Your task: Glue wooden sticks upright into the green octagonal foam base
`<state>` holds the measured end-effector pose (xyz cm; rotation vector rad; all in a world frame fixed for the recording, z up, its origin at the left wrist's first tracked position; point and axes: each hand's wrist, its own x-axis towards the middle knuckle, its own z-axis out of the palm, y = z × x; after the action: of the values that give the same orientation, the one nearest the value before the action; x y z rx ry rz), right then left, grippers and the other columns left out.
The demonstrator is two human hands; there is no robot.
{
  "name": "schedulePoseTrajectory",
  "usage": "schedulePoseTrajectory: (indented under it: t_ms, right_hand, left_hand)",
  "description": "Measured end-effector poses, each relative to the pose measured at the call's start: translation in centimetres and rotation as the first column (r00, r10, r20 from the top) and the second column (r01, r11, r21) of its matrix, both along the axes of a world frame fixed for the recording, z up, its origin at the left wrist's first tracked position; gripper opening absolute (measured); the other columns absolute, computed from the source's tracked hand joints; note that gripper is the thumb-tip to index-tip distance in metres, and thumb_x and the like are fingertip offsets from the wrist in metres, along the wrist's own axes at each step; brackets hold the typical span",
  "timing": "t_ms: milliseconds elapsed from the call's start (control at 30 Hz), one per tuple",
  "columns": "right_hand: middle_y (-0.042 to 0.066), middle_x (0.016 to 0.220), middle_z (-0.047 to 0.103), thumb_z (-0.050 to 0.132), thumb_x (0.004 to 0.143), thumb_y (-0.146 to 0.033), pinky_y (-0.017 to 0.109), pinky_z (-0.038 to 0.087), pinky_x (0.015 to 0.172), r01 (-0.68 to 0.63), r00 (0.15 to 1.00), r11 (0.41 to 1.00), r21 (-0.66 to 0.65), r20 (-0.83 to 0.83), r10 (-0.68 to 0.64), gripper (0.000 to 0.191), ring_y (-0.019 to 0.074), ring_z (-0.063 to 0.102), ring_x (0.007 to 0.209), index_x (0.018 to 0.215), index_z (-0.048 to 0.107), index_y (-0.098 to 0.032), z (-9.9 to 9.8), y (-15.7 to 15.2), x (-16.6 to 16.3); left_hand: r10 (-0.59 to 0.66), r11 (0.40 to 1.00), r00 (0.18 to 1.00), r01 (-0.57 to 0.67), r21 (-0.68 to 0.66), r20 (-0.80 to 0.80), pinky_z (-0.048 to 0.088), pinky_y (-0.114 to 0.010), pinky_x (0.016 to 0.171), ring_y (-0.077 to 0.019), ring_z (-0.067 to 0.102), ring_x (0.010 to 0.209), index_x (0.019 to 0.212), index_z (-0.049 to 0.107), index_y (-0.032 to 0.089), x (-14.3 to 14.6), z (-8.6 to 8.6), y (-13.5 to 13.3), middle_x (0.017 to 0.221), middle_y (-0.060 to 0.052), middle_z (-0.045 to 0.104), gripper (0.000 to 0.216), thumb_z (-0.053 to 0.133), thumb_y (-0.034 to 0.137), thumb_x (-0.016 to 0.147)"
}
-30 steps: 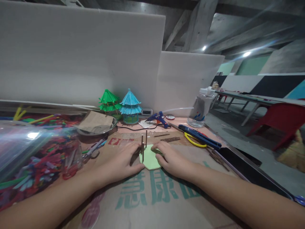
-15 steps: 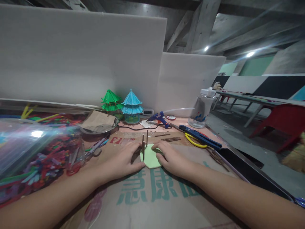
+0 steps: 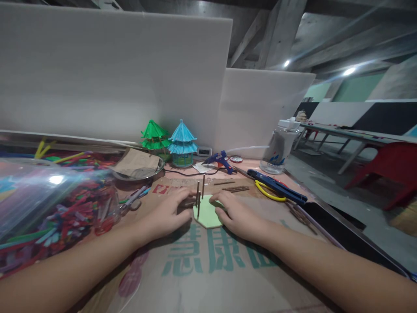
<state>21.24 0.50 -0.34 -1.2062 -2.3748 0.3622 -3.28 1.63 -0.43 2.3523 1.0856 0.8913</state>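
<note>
1. Right in front of the person, a pale green, flat, many-sided base [image 3: 208, 214] lies on brown printed cardboard [image 3: 208, 289], between the two hands. Three thin brown sticks [image 3: 198, 206] stand upright along its left side.
2. I'd judge the base light and fairly stiff, apt to slide if nudged. The sticks look like the fragile part: a sideways knock could snap them loose. The bare right-hand rim seems the safest hold; lifting by the sticks would be risky.
3. The right hand [image 3: 236, 214] has its fingertips and thumb over that right side; from here I can't make out whether they pinch it or merely rest there.
4. The left hand [image 3: 169, 211] is loosely curved, thumb and fingers parted and apparently grasping nothing, its fingertips just beside the sticks. Whether one touches, I can't say.
5. Just beyond lie loose brown sticks [image 3: 236, 188], with a dark blue long-handled tool [image 3: 280, 188] to their right.
6. Farther back sit a blue glue gun [image 3: 221, 161] and two little tiered-roof pavilions, one light blue [image 3: 182, 135], one bright green [image 3: 153, 135].
</note>
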Motion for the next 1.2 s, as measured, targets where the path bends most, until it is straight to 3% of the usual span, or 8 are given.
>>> schedulePoseTrajectory:
  t_ms: [233, 367, 533, 667, 933, 1200]
  right_hand:
    - [0.015, 0.122, 0.064, 0.048, 0.096, -0.012, 0.047, 0.047, 0.107, -0.006, 1.000, 1.000, 0.004, -0.005, 0.006, 0.026, 0.0278, 0.057, 0.119, 0.118, 0.060, -0.013, -0.23, 0.15, 0.02]
    - [0.014, 0.121, 0.065, 0.048, 0.095, -0.011, 0.047, 0.047, 0.107, -0.013, 1.000, 1.000, 0.017, -0.015, 0.014, 0.026, 0.0275, 0.057, 0.118, 0.118, 0.060, -0.015, -0.39, 0.31, 0.04]
    - [0.014, 0.121, 0.065, 0.049, 0.095, -0.012, 0.047, 0.047, 0.107, -0.006, 1.000, 1.000, 0.014, -0.007, 0.007, 0.026, 0.0278, 0.057, 0.119, 0.118, 0.060, -0.014, -0.36, 0.28, 0.08]
    - [0.015, 0.122, 0.065, 0.049, 0.095, -0.012, 0.046, 0.047, 0.107, -0.017, 1.000, 1.000, 0.026, 0.002, 0.017, 0.026, 0.0277, 0.057, 0.120, 0.119, 0.060, -0.012, -0.37, 0.25, 0.11]
    - [0.017, 0.124, 0.065, 0.049, 0.095, -0.012, 0.046, 0.046, 0.107, -0.015, 1.000, 0.999, 0.038, 0.028, 0.014, 0.027, 0.0276, 0.058, 0.121, 0.120, 0.061, -0.013, -0.29, 0.47, 0.03]
    - [0.016, 0.126, 0.066, 0.051, 0.095, -0.013, 0.045, 0.047, 0.106, 0.018, 1.000, 1.000, 0.010, 0.006, -0.018, 0.028, 0.0270, 0.059, 0.121, 0.122, 0.061, -0.013, -0.47, 0.52, 0.09]
  left_hand:
    - [0.143, 0.988, 0.987, -0.147, 0.045, 0.080, 0.056, -0.038, 0.088, -0.0240, 0.069, 0.099, 0.098, 0.062, 0.020, -0.19, 0.42, 0.02, 0.102, -0.006, 0.071, 0.017, 0.054, 0.032, 0.089]
    - [0.078, 0.989, 0.996, -0.084, 0.124, 0.052, 0.051, -0.035, 0.088, -0.0210, 0.065, 0.095, 0.087, 0.065, 0.020, -0.36, 0.44, -0.04, 0.095, -0.004, 0.069, 0.017, 0.053, 0.030, 0.092]
    - [0.000, 0.974, 1.000, 0.004, 0.227, -0.019, 0.049, -0.033, 0.086, -0.0201, 0.064, 0.094, 0.093, 0.073, 0.022, -0.46, 0.30, -0.43, 0.095, -0.004, 0.068, 0.017, 0.056, 0.026, 0.091]
    - [-0.055, 0.976, 0.995, 0.073, 0.206, -0.088, 0.049, -0.032, 0.084, -0.0202, 0.065, 0.091, 0.091, 0.073, 0.021, -0.31, 0.53, -0.58, 0.092, -0.004, 0.071, 0.016, 0.061, 0.032, 0.092]
    - [-0.046, 0.983, 0.993, 0.065, 0.174, -0.113, 0.050, -0.033, 0.085, -0.0207, 0.066, 0.092, 0.087, 0.070, 0.020, -0.27, 0.82, -0.45, 0.094, -0.005, 0.073, 0.021, 0.056, 0.034, 0.095]
    - [0.158, 0.982, 0.986, -0.152, 0.117, -0.045, 0.051, -0.039, 0.085, -0.0235, 0.065, 0.092, 0.092, 0.059, 0.019, -0.43, 0.36, -0.02, 0.094, -0.006, 0.069, 0.015, 0.048, 0.026, 0.085]
